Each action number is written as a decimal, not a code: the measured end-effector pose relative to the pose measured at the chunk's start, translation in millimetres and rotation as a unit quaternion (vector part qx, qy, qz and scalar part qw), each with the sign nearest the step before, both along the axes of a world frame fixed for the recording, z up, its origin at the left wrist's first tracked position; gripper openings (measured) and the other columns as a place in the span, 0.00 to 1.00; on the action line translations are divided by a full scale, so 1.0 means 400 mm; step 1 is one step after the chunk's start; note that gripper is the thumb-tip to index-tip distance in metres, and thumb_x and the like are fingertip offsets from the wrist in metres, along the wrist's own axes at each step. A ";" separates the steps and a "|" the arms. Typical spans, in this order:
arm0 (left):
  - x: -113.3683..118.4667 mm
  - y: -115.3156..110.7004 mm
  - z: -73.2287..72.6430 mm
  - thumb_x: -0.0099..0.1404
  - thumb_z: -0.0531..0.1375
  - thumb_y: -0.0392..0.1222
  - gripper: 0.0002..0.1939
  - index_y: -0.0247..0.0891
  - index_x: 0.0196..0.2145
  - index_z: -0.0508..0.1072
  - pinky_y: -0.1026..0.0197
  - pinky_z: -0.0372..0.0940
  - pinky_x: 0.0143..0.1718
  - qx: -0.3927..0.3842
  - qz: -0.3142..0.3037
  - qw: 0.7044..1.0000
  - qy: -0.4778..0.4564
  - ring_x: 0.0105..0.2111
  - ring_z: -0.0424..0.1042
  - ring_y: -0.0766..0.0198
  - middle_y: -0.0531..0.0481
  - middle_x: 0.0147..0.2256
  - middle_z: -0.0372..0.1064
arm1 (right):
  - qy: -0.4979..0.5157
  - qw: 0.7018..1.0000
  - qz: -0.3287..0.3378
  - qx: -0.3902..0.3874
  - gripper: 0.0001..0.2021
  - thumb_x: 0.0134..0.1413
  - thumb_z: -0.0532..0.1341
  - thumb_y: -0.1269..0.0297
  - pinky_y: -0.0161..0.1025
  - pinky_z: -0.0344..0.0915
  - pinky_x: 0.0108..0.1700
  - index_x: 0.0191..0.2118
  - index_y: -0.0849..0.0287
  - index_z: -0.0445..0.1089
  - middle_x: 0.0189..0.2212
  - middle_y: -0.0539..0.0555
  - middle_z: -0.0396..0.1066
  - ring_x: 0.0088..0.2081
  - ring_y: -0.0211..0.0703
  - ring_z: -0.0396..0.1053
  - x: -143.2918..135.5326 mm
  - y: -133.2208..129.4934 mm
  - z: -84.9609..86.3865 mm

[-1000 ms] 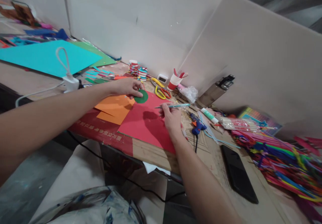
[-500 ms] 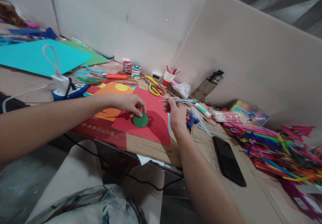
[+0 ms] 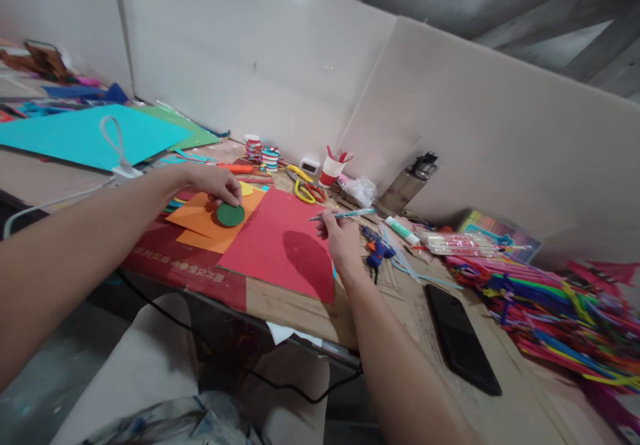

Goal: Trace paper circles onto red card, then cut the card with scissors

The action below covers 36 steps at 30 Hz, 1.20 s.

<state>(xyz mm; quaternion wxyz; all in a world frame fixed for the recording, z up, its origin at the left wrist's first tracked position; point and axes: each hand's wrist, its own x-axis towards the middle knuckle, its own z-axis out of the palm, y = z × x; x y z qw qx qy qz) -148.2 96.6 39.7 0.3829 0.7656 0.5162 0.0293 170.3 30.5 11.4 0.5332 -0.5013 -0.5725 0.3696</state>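
My left hand (image 3: 217,183) pinches the upper edge of a dark green paper circle (image 3: 231,215), held over orange paper sheets (image 3: 200,215). A yellow circle (image 3: 246,189) lies partly behind that hand. Between my two hands, a large red sheet (image 3: 280,245) rests on the table. My right hand (image 3: 339,235) grips a thin teal pen (image 3: 353,213) near the red sheet's right edge, with the pen's tip pointing left. A shadow falls on the red sheet.
Pliers and scissors (image 3: 305,188) lie behind the red sheet, beside a cup of red sticks (image 3: 332,170). Rightward are a blue glue gun (image 3: 381,251), a glue stick (image 3: 402,230), a black phone (image 3: 460,338) and colourful pipe cleaners (image 3: 540,305). Turquoise sheet (image 3: 95,135) at left.
My left hand has moved left with the green circle, from over the red sheet to over the orange sheets. My right hand still holds the pen. The camera view has tilted slightly upward.
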 end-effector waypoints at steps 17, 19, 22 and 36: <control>0.043 0.079 -0.118 0.61 0.64 0.48 0.14 0.38 0.26 0.65 0.71 0.43 0.12 0.069 0.229 0.872 -0.427 0.12 0.49 0.74 0.59 0.15 0.53 | 0.171 0.981 -0.084 0.027 0.18 0.46 0.66 0.48 0.33 0.56 0.23 0.29 0.60 0.71 0.18 0.46 0.66 0.19 0.33 0.61 0.059 0.021 0.024; 0.050 0.069 -0.129 0.61 0.65 0.46 0.12 0.38 0.29 0.67 0.72 0.47 0.12 0.062 0.257 0.857 -0.443 0.12 0.51 0.74 0.60 0.14 0.54 | 0.185 0.976 -0.105 0.033 0.18 0.47 0.65 0.47 0.33 0.55 0.22 0.29 0.60 0.72 0.17 0.46 0.65 0.19 0.33 0.60 0.063 0.024 0.024; 0.057 0.058 -0.125 0.57 0.67 0.41 0.11 0.36 0.32 0.68 0.74 0.48 0.12 0.061 0.275 0.833 -0.476 0.13 0.55 0.75 0.60 0.16 0.58 | 0.207 0.968 -0.135 0.045 0.16 0.49 0.63 0.49 0.33 0.54 0.22 0.28 0.60 0.71 0.16 0.46 0.64 0.18 0.33 0.58 0.072 0.031 0.025; 0.078 0.032 -0.102 0.54 0.68 0.36 0.13 0.36 0.37 0.73 0.74 0.54 0.15 0.090 0.251 0.836 -0.480 0.17 0.60 0.75 0.57 0.20 0.64 | 0.194 0.970 -0.145 0.030 0.12 0.50 0.62 0.56 0.33 0.51 0.21 0.26 0.60 0.71 0.16 0.45 0.64 0.18 0.33 0.57 0.073 0.037 0.018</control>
